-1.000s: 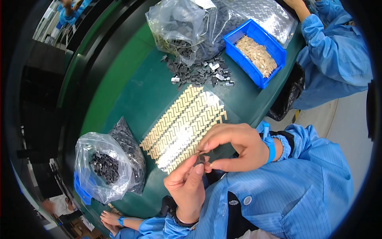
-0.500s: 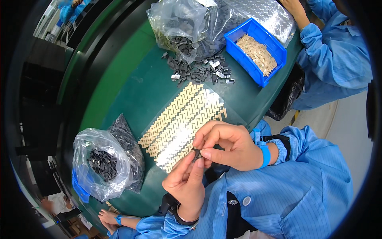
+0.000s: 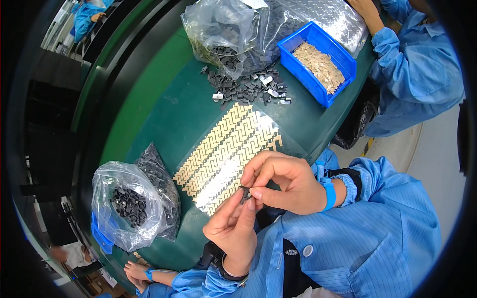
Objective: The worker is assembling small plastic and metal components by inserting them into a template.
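Between the fingertips of both my hands is a small black plastic part (image 3: 245, 194). My left hand (image 3: 232, 221) pinches it from below, and my right hand (image 3: 285, 183) grips its upper end with thumb and forefinger. Fingertips cover much of the part, so its full shape is hidden. Just beyond my hands lies a clear sheet (image 3: 271, 121) bearing rows of small tan L-shaped stickers (image 3: 226, 149). A loose pile of similar black parts (image 3: 246, 88) lies past the sheet's far edge.
A blue bin (image 3: 292, 55) of tan pieces (image 3: 318, 64) stands at the back right. Clear bags of black parts sit at the back (image 3: 223, 30) and at the left (image 3: 131, 203). Co-workers' arms (image 3: 405, 62) reach in at the right, and another person's hands (image 3: 136, 272) rest at lower left.
My hands and the black part keep almost the same place and grip. The view shifts very slightly. At the far upper left, a distant person's arm has moved.
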The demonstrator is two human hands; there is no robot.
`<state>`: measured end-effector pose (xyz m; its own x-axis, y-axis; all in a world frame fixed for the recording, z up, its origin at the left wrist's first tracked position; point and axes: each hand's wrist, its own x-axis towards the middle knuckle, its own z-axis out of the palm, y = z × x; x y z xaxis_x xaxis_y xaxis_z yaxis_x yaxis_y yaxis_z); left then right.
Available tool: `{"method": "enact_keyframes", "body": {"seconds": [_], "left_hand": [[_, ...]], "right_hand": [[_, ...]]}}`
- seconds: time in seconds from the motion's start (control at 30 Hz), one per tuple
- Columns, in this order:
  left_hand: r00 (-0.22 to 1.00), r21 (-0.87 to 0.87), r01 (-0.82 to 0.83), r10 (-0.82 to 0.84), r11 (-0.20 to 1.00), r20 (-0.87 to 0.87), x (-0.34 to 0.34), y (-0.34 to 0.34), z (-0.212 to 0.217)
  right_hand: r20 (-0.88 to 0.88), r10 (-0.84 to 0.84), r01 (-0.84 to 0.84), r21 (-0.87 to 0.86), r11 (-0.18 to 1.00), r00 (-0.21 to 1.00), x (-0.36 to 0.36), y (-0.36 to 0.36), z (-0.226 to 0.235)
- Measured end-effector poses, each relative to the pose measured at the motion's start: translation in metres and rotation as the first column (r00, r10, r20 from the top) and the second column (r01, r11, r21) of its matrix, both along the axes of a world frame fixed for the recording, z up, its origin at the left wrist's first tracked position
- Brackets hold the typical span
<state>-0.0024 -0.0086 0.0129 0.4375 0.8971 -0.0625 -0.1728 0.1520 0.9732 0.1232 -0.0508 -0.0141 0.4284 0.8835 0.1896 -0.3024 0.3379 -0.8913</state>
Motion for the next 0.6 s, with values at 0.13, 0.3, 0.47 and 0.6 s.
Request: {"method": "enact_keyframes", "body": {"seconds": [0.13,0.3,0.47,0.6], "left_hand": [[1.0,-0.006,0.008,-0.008,1.0,0.006,0.001,0.0002,0.0003],[0.999,-0.006,0.018,-0.018,1.0,0.038,0.0012,0.0015,-0.0005],[1.0,-0.026,0.009,-0.009,1.0,0.019,0.0019,-0.0002,0.0022],[0.999,-0.051,0.009,-0.007,0.999,0.032,0.0021,-0.001,0.0026]], "right_hand": [[0.018,-0.016,0.016,-0.007,1.0,1.0,0.0003,0.0001,0.0004],[0.117,0.025,-0.027,0.015,1.0,0.993,0.0052,-0.0016,0.0001],[0.152,-0.011,0.01,0.009,1.0,0.988,0.0052,-0.0018,0.0026],[0.173,-0.031,0.03,0.012,0.999,0.984,0.0047,-0.002,0.0023]]}}
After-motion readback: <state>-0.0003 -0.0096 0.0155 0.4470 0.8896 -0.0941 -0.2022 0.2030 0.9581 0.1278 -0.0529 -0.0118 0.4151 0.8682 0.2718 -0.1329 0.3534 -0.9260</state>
